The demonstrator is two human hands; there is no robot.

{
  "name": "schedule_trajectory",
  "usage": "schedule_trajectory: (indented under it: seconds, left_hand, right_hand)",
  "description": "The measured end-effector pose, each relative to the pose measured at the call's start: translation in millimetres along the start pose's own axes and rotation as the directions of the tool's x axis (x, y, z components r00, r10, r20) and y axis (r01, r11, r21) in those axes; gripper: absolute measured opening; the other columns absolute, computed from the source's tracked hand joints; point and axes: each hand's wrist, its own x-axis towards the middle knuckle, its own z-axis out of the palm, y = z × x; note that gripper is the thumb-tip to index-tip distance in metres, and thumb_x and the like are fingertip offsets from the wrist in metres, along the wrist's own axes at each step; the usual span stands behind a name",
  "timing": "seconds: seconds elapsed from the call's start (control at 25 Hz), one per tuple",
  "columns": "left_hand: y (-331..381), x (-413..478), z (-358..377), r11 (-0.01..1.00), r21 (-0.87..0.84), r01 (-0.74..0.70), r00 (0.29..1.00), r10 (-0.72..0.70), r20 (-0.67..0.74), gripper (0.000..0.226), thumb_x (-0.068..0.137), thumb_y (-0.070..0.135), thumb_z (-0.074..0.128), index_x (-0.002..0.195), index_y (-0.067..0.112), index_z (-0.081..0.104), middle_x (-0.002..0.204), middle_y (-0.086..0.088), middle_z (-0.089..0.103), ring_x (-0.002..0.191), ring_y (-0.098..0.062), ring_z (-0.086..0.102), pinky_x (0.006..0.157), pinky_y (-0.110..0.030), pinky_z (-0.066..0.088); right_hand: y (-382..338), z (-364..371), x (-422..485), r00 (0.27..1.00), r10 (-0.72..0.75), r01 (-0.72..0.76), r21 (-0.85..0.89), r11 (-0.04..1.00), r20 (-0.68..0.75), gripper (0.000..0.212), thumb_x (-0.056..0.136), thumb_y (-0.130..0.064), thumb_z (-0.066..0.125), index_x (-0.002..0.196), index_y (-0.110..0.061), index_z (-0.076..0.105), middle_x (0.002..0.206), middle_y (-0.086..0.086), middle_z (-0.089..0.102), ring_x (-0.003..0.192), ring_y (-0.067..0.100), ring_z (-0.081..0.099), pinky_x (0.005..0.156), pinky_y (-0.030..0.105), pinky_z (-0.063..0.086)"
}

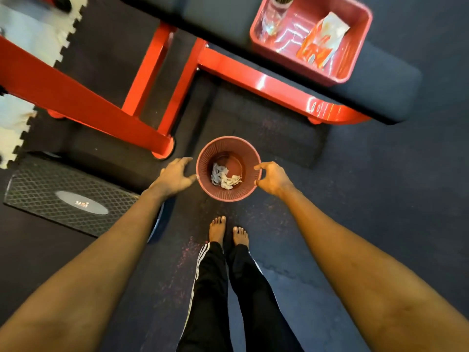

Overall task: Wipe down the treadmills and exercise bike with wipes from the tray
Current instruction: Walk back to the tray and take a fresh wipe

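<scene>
Standing over the bin [210, 153], with crumpled wipes [224, 177] lying at its bottom.
The left hand [175, 176] is beside the rim, fingers spread. The right hand [272, 177] is at the opposite rim, fingers loosely curled, apart and holding nothing. The tray [350, 64] with a wipe packet [322, 41] sits on the table [380, 92] beyond.

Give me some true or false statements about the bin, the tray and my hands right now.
1. The bin holds crumpled wipes. True.
2. The tray sits on the floor. False: it sits on the bench.
3. The left hand holds a wipe. False: it is empty, fingers spread.
4. A packet lies in the tray. True.
5. The person wears shoes. False: the feet are bare.
</scene>
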Motion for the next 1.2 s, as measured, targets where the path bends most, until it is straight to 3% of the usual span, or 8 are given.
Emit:
schedule_trajectory:
  seconds: [0.28, 0.48, 0.72, 0.84, 1.2]
  left_hand:
    - [98.8, -34.9, -51.5, 0.997, 0.01, -0.073, 0.997, 0.073, -0.004, 0.074, 0.092, 0.037, 0.07, 0.152, 0.008, 0.037, 0.154, -0.017, 0.041, 0.141, -0.032, 0.04, 0.116, -0.041, 0.03]
    - [198.7, -59.8, -68.5, 0.998, 0.006, -0.064, 0.996, 0.064, -0.063, 0.09, 0.078, 0.061, 0.059, 0.152, 0.014, 0.037, 0.153, -0.014, 0.042, 0.141, -0.031, 0.04, 0.116, -0.054, 0.031]
    - [305.7, -69.0, -47.6, 0.999, -0.053, -0.012, 0.99, 0.004, -0.141, 0.076, 0.087, 0.049, 0.069, 0.15, 0.019, 0.04, 0.149, -0.012, 0.046, 0.136, -0.031, 0.046, 0.115, -0.05, 0.035]
    - [334.1, -57.3, -34.1, 0.99, -0.14, 0.009, 0.988, -0.031, -0.154, 0.084, 0.077, 0.061, 0.062, 0.149, 0.024, 0.041, 0.147, -0.008, 0.046, 0.135, -0.033, 0.046, 0.114, -0.052, 0.036]
    - [388.0, 34.9, -50.7, 0.949, -0.302, 0.09, 0.959, -0.164, -0.229, 0.071, 0.092, 0.042, 0.069, 0.151, 0.017, 0.04, 0.151, -0.011, 0.044, 0.14, -0.032, 0.043, 0.117, -0.049, 0.032]
  right_hand:
    - [2.2, -129.0, -52.7, 0.992, -0.052, 0.05, -0.022, 0.998, -0.117, 0.051, 0.087, -0.012, 0.074, 0.136, -0.01, 0.06, 0.145, 0.014, 0.048, 0.133, 0.026, 0.05, 0.112, 0.028, 0.036]
    - [35.8, -233.3, -71.9, 0.971, -0.135, 0.127, -0.052, 0.991, -0.196, 0.051, 0.084, -0.009, 0.075, 0.133, -0.008, 0.062, 0.14, 0.014, 0.057, 0.131, 0.026, 0.053, 0.109, 0.027, 0.036]
    - [84.2, -346.0, -80.7, 0.947, -0.228, 0.208, -0.109, 0.972, -0.226, 0.051, 0.081, -0.008, 0.07, 0.132, -0.013, 0.065, 0.136, 0.011, 0.061, 0.126, 0.027, 0.057, 0.103, 0.031, 0.043]
    - [99.8, -385.6, -74.1, 0.946, -0.247, 0.217, -0.153, 0.964, -0.212, 0.05, 0.084, -0.007, 0.067, 0.133, -0.014, 0.064, 0.134, 0.012, 0.059, 0.121, 0.028, 0.058, 0.096, 0.032, 0.046]
    - [90.4, -478.9, 32.5, 0.958, -0.28, 0.251, -0.31, 0.917, -0.052, 0.052, 0.085, -0.008, 0.069, 0.136, -0.011, 0.059, 0.139, 0.012, 0.056, 0.122, 0.026, 0.057, 0.097, 0.03, 0.045]
